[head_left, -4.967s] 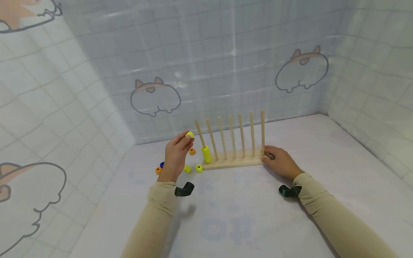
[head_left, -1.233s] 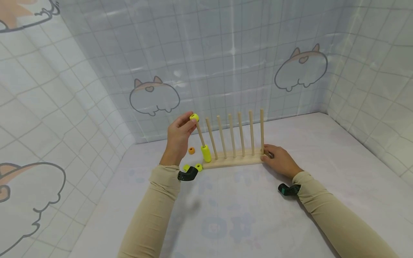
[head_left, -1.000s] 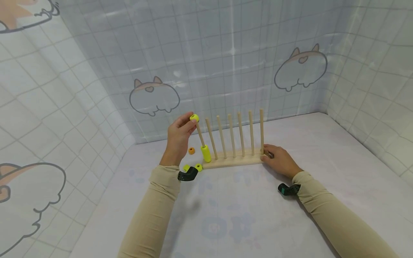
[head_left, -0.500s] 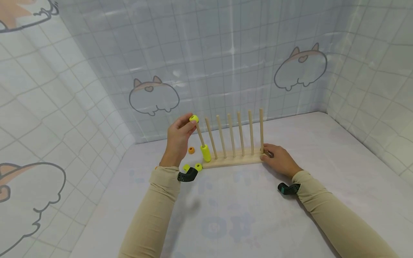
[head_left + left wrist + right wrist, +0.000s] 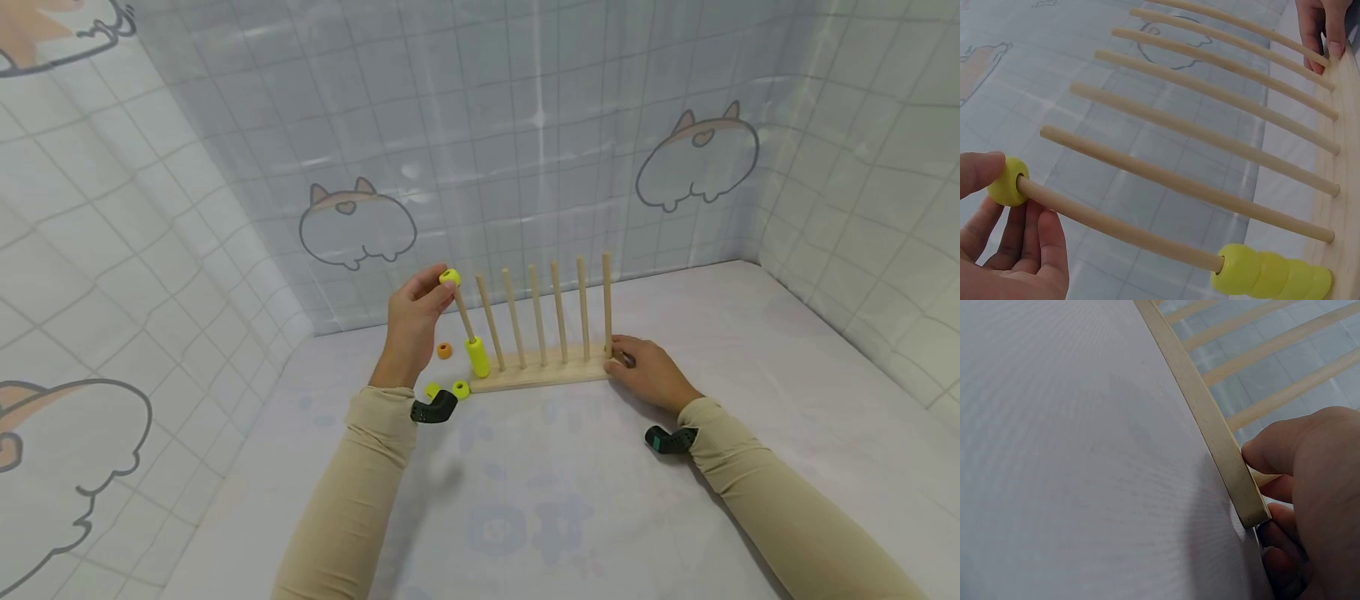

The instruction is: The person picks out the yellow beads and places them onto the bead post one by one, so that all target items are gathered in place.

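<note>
My left hand (image 5: pixel 408 325) pinches a yellow bead (image 5: pixel 1007 181) between thumb and fingers. The bead sits at the top end of the leftmost peg (image 5: pixel 1116 225), the peg's tip in its hole. Lower on that same peg, a stack of yellow beads (image 5: pixel 1272 272) rests against the base. This peg belongs to a wooden rack (image 5: pixel 543 372) with several upright bare pegs in a row. At the rack's right end my right hand (image 5: pixel 648 371) grips the base, thumb on the near side and fingers curled round the end, as the right wrist view shows.
Two loose yellow beads lie on the table left of the rack, one bead (image 5: pixel 461 389) near its corner, the other partly behind the wrist camera (image 5: pixel 442 406). Behind them is an orange bead (image 5: pixel 445 351). A grid-patterned curtain (image 5: pixel 480 150) rises behind the table.
Since five seconds ago, my left hand has raised the yellow bead from beside the leftmost peg to its top. Over the last second it barely moves. My right hand stays on the base.
</note>
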Action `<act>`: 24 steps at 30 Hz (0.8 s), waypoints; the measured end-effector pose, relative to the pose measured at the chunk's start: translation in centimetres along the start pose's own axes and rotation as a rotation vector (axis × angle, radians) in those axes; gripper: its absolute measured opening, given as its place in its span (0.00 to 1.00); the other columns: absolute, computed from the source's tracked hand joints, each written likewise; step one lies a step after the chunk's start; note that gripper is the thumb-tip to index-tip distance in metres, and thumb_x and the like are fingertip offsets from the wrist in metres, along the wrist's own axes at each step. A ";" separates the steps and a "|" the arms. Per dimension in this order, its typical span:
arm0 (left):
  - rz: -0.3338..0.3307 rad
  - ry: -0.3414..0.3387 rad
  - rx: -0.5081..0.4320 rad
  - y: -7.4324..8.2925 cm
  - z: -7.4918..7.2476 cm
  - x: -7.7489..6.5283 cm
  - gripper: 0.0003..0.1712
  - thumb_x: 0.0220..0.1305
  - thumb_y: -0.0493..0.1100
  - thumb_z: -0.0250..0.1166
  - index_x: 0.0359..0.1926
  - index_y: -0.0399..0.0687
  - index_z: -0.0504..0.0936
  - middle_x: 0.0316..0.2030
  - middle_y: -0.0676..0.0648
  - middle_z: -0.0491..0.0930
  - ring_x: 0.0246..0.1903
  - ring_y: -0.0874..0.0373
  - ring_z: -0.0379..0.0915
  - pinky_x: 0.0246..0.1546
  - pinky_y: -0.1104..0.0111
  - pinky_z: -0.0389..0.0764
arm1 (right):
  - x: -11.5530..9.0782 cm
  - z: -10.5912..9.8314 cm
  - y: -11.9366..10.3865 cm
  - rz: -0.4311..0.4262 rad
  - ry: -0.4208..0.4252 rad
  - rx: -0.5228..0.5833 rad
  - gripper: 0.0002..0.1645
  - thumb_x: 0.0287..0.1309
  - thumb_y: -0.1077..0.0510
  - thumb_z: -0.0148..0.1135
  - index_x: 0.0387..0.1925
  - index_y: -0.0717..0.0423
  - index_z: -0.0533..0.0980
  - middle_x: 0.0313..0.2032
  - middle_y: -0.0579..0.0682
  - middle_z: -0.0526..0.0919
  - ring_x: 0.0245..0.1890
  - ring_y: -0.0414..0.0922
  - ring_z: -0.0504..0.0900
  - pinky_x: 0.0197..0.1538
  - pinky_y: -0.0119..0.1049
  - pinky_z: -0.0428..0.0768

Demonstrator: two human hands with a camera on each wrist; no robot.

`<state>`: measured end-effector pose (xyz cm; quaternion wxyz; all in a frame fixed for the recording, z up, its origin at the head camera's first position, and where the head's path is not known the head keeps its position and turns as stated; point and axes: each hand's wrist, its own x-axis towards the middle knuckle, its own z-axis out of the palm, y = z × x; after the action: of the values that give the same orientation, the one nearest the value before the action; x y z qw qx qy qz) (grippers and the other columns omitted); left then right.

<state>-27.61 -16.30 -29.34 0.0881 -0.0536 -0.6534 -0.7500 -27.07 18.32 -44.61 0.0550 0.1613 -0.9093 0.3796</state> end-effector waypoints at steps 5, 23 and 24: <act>-0.001 0.004 0.012 -0.1 0.0 0.0 0.23 0.68 0.38 0.67 0.63 0.40 0.77 0.56 0.44 0.76 0.56 0.51 0.75 0.60 0.67 0.75 | 0.0 0.0 0.0 0.002 0.000 0.002 0.26 0.68 0.55 0.62 0.62 0.66 0.75 0.67 0.64 0.70 0.68 0.66 0.65 0.68 0.61 0.63; -0.010 0.011 0.013 -0.1 -0.1 -0.1 0.22 0.67 0.36 0.67 0.61 0.40 0.78 0.56 0.44 0.77 0.56 0.52 0.74 0.60 0.67 0.75 | -0.1 -0.1 -0.2 0.005 0.002 -0.002 0.26 0.67 0.56 0.61 0.62 0.68 0.75 0.67 0.65 0.70 0.67 0.65 0.66 0.69 0.60 0.63; -0.012 0.014 0.014 -0.2 -0.1 -0.1 0.22 0.67 0.36 0.67 0.61 0.41 0.78 0.56 0.44 0.77 0.56 0.52 0.74 0.60 0.67 0.76 | -0.1 -0.1 -0.2 0.005 0.002 -0.002 0.26 0.67 0.56 0.61 0.62 0.68 0.75 0.67 0.65 0.70 0.67 0.65 0.66 0.69 0.60 0.63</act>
<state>-27.57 -16.36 -29.53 0.0886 -0.0438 -0.6583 -0.7463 -26.93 18.29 -44.47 0.0551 0.1589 -0.9100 0.3790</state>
